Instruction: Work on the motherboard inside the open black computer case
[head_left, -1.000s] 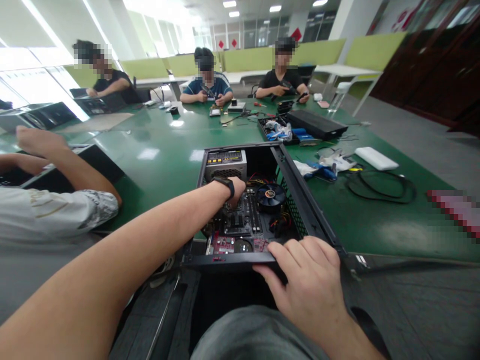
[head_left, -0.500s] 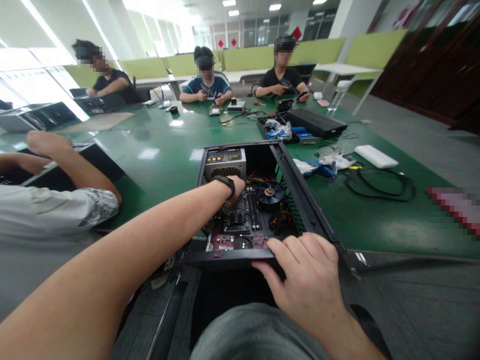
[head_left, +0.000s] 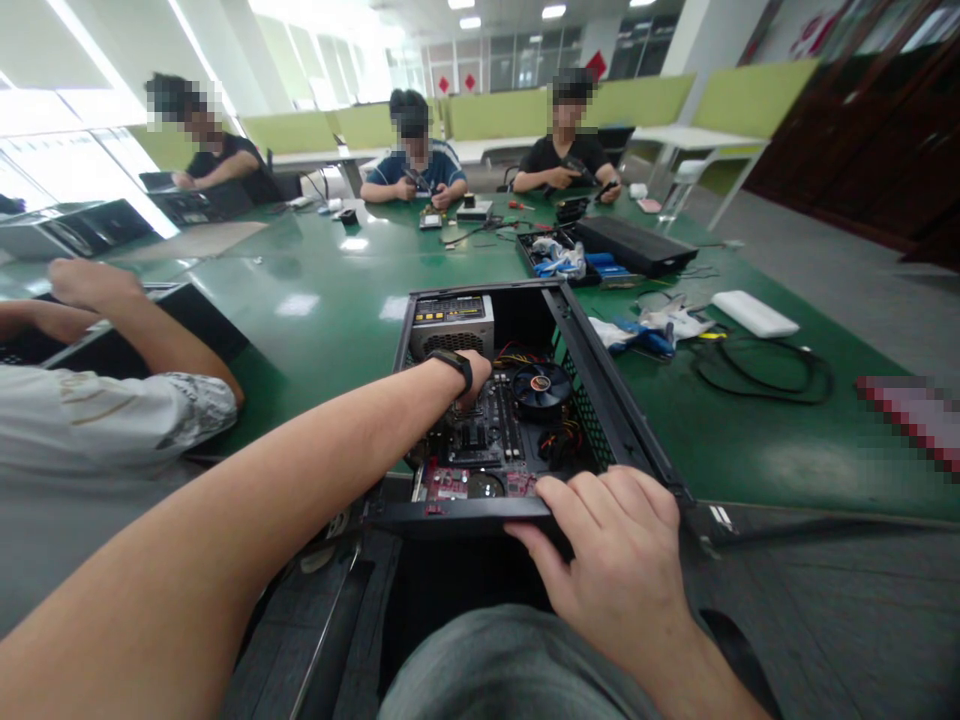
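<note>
An open black computer case [head_left: 637, 420] lies on the green table, its near end jutting past the table edge. My left hand [head_left: 476, 375], with a black band on the wrist, reaches inside beside the power supply [head_left: 454, 325]; its fingers are hidden. My right hand [head_left: 615, 540] grips the near rim of the case, fingers over the top and thumb below. Inside are a motherboard [head_left: 472, 435], a round black fan [head_left: 541, 388] to the right of my left hand and a red card [head_left: 450, 483] near the front rim.
A person's arm [head_left: 165, 330] bends over another case at the left. Three people sit across the table [head_left: 330, 285]. Behind the case lie a black tray with gloves [head_left: 559, 258] and a flat black box [head_left: 634, 245]. To the right are more gloves, a white box [head_left: 754, 313] and a coiled cable [head_left: 757, 385].
</note>
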